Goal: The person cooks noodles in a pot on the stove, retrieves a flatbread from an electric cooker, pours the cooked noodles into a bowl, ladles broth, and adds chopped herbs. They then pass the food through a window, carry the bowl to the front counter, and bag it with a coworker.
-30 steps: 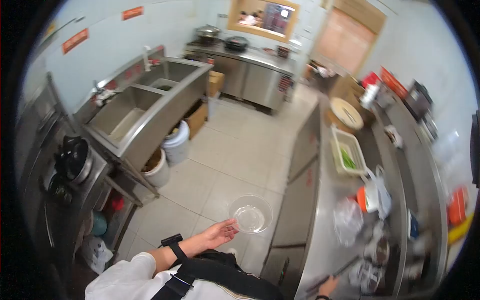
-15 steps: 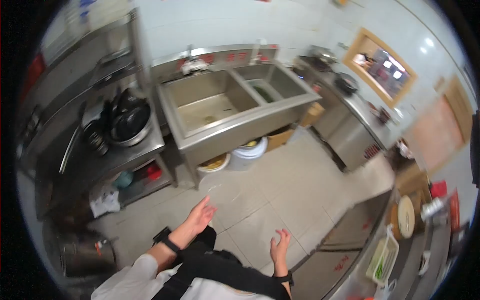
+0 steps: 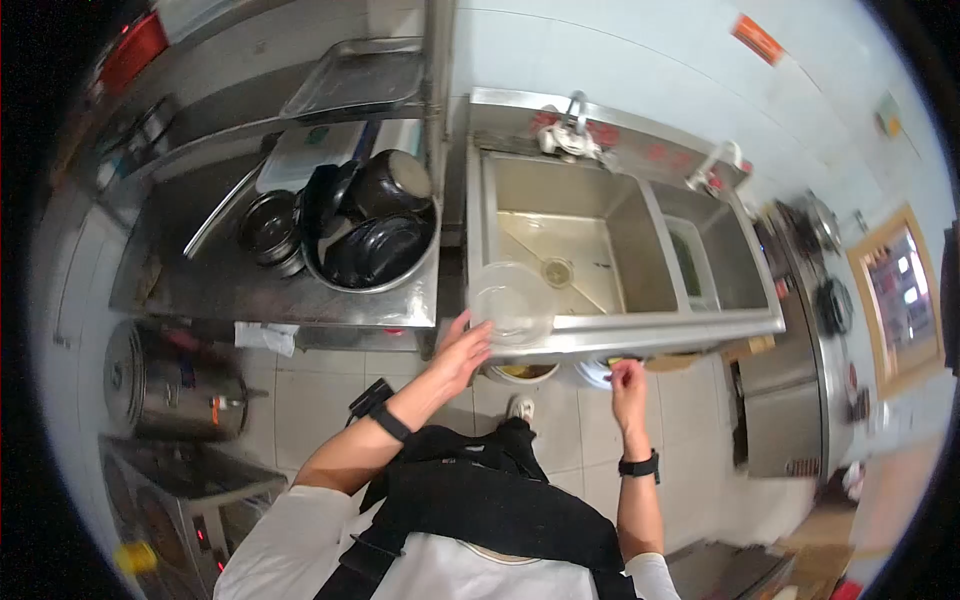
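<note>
My left hand [image 3: 463, 355] is closed on the edge of a clear round plastic bowl [image 3: 513, 305], held over the front rim of a two-basin steel sink [image 3: 640, 335]. The larger basin, with its drain, lies just beyond the bowl. My right hand [image 3: 628, 385] hangs in front of the sink to the right, its fingers bent together, with nothing visible in them. The smaller right basin contains a translucent tub [image 3: 703, 296] with something green inside. A faucet [image 3: 570, 130] rises behind the larger basin, and another faucet [image 3: 715, 165] behind the smaller one.
To the left, a steel table [image 3: 345, 310] carries a large metal basin [image 3: 425, 245] filled with dark pans. A steel pot [image 3: 180, 385] with a tap stands lower left. Buckets [image 3: 525, 373] sit under the sink. A counter with pots [image 3: 833, 305] runs along the right.
The view has turned right to left and come closer to the sink. My left hand has brought the clear bowl to its front rim. My right hand's fingers have drawn together.
</note>
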{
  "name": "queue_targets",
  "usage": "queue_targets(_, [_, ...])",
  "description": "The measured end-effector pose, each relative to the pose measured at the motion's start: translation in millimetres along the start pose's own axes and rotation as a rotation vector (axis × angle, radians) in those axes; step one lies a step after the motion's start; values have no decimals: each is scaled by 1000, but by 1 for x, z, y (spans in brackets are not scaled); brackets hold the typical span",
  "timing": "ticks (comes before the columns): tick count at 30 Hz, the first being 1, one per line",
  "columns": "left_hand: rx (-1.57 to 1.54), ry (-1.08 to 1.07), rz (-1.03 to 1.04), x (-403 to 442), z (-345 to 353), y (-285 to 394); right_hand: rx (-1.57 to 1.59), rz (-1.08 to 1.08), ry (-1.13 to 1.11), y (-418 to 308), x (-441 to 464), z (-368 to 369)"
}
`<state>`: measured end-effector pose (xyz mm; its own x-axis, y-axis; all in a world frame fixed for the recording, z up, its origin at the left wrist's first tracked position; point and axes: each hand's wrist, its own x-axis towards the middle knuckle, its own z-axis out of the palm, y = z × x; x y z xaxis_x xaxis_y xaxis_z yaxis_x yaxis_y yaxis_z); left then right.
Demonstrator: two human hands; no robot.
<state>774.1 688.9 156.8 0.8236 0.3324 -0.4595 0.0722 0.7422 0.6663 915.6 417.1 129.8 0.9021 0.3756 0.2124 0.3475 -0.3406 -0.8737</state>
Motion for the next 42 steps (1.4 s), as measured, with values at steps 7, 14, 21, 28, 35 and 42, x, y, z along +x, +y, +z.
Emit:
queue_targets(7, [-117,11,96,115,85,24,-252,-241,-324,-2,250,13])
queue_targets(14, [-13,164,278,220,140,37,-275,-287,-500,33,476,70])
queue_targets(21, [113,259,280,276,152,49,-351,-318,-414,71,593,148])
queue_targets(28, [305,353,370,372,123,44,303,-137,-771,91,651,215])
queue_targets(35, [291,345,390,408,121,41,725,487,-720,35,623,193])
queue_targets(42, [11,294,180,393,130,56,29,-280,-879,104,503,199])
